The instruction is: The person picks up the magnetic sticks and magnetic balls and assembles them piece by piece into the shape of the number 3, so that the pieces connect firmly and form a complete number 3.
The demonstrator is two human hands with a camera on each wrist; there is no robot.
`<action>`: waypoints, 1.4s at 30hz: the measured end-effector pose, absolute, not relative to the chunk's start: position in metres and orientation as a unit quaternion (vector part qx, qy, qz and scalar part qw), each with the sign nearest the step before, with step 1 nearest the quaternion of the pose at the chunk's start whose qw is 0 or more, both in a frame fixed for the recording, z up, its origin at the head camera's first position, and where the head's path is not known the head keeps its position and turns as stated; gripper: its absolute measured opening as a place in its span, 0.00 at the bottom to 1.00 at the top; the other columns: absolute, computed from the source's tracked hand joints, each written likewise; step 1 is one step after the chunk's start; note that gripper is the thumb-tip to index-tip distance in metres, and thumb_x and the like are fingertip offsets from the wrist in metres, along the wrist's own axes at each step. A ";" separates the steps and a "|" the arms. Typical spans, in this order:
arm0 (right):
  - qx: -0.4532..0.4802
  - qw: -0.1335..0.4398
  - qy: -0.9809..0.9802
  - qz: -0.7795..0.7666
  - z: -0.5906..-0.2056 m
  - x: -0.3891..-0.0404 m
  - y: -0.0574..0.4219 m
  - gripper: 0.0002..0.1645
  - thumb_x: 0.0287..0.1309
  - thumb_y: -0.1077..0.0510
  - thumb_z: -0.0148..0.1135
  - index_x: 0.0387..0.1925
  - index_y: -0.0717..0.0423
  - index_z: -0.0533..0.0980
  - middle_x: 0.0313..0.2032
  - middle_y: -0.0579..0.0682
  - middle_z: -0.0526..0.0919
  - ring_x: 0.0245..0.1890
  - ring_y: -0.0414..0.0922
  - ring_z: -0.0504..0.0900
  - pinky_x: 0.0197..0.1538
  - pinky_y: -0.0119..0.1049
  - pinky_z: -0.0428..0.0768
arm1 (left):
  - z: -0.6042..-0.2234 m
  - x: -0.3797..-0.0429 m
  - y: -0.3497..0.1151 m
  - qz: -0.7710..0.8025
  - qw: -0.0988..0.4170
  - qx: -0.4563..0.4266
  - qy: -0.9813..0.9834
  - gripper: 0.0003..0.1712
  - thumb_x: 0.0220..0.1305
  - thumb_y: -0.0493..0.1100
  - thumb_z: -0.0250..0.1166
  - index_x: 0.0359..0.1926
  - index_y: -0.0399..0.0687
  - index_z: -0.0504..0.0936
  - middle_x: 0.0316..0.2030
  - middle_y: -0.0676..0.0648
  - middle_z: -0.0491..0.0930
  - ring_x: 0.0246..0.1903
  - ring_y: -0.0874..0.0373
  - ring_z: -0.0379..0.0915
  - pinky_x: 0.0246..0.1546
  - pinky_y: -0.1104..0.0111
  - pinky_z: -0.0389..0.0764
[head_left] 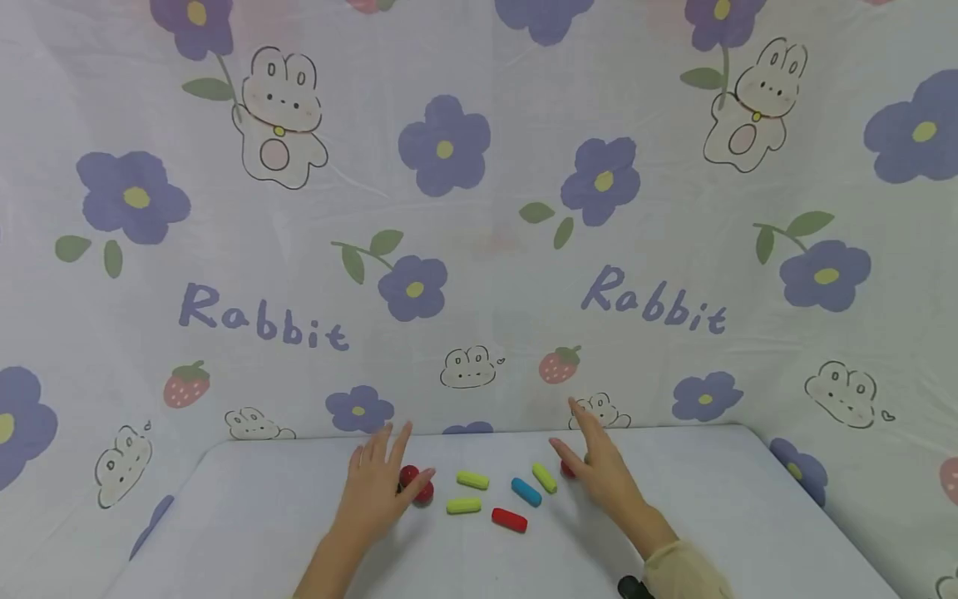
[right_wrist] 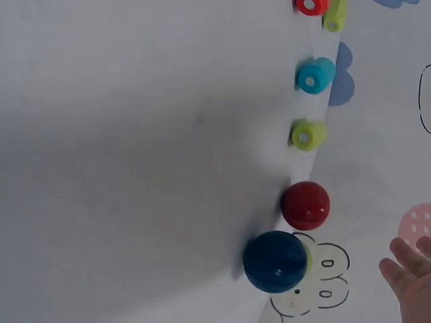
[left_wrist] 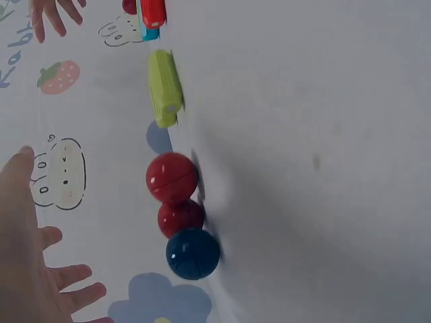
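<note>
Two glossy red balls (left_wrist: 172,177) and a dark-blue ball (left_wrist: 192,254) clustered; another red ball (right_wrist: 306,205) sat beside another dark-blue ball (right_wrist: 275,262).

Head view, right of blue stick (head_left: 526,492): red ball (head_left: 567,470) half behind right hand (head_left: 608,478); left, navy ball (left_wrist: 192,254) mostly behind left hand (head_left: 370,492); below right, black thingy (head_left: 633,587) cut off, dunno.

The head camera looks forward and down from behind the left hand (head_left: 370,495) and right hand (head_left: 609,478), the farthest and widest view, spanning the white tabletop (head_left: 247,516) and printed backdrop (head_left: 509,249); the left wrist camera looks across the table from close in, its picture turned sideways, backdrop at left; the right wrist camera, also close, is turned oppositely, backdrop at right; all three share the red stick (head_left: 510,520) and blue stick (head_left: 526,492).
</note>
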State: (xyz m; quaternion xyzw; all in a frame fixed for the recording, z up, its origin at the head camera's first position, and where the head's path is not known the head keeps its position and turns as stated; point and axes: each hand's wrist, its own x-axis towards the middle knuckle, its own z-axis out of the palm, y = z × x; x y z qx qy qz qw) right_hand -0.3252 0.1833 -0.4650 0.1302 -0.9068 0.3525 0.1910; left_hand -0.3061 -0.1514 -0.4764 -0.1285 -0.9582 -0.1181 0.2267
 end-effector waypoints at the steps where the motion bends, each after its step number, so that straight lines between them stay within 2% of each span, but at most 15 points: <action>1: 0.132 0.191 -0.903 0.361 -0.466 -0.323 0.182 0.43 0.55 0.36 0.52 0.67 0.43 0.49 0.64 0.51 0.56 0.63 0.52 0.54 0.58 0.56 0.57 | -0.478 -0.305 -0.150 -0.123 0.227 -0.133 -0.957 0.47 0.54 0.72 0.47 0.68 0.54 0.51 0.63 0.39 0.54 0.61 0.43 0.49 0.59 0.46 0.46; 8: 0.115 0.167 -0.889 0.411 -0.475 -0.312 0.174 0.43 0.51 0.32 0.52 0.65 0.45 0.56 0.59 0.50 0.64 0.56 0.49 0.65 0.53 0.53 0.67 | -0.492 -0.298 -0.144 -0.180 0.239 -0.167 -0.940 0.44 0.54 0.68 0.53 0.66 0.52 0.56 0.61 0.39 0.60 0.59 0.45 0.54 0.57 0.47 0.53; 13: 0.099 0.149 -0.877 0.447 -0.481 -0.307 0.171 0.40 0.51 0.35 0.56 0.63 0.45 0.61 0.57 0.49 0.68 0.55 0.49 0.66 0.53 0.52 0.67 | -0.498 -0.295 -0.141 -0.211 0.208 -0.165 -0.941 0.43 0.54 0.66 0.55 0.67 0.54 0.55 0.60 0.40 0.60 0.58 0.44 0.56 0.56 0.49 0.56; 19: 0.083 0.126 -0.871 0.468 -0.491 -0.306 0.169 0.39 0.47 0.32 0.56 0.59 0.44 0.65 0.54 0.46 0.71 0.53 0.46 0.69 0.52 0.48 0.69 | -0.501 -0.292 -0.136 -0.259 0.174 -0.165 -0.936 0.43 0.54 0.68 0.54 0.67 0.58 0.54 0.61 0.44 0.60 0.58 0.47 0.56 0.55 0.50 0.59; 27: 0.097 0.115 -0.859 0.489 -0.502 -0.300 0.168 0.28 0.52 0.45 0.61 0.54 0.47 0.70 0.50 0.45 0.74 0.49 0.45 0.73 0.52 0.45 0.70 | -0.500 -0.284 -0.128 -0.344 0.098 -0.184 -0.916 0.41 0.57 0.61 0.58 0.67 0.55 0.53 0.62 0.51 0.58 0.61 0.52 0.52 0.56 0.51 0.58; 35: 0.084 0.080 -0.846 0.521 -0.505 -0.296 0.167 0.25 0.53 0.44 0.60 0.51 0.47 0.71 0.49 0.48 0.75 0.48 0.45 0.73 0.51 0.44 0.71 | -0.506 -0.282 -0.122 -0.393 0.120 -0.214 -0.886 0.39 0.56 0.55 0.62 0.66 0.55 0.56 0.61 0.52 0.60 0.61 0.54 0.53 0.57 0.53 0.57; 42: 0.089 0.065 -0.835 0.540 -0.509 -0.295 0.170 0.25 0.54 0.47 0.60 0.52 0.53 0.72 0.49 0.48 0.75 0.46 0.41 0.74 0.50 0.40 0.72 | -0.512 -0.280 -0.117 -0.437 0.104 -0.215 -0.867 0.39 0.54 0.56 0.63 0.65 0.60 0.57 0.60 0.51 0.62 0.57 0.51 0.59 0.55 0.54 0.62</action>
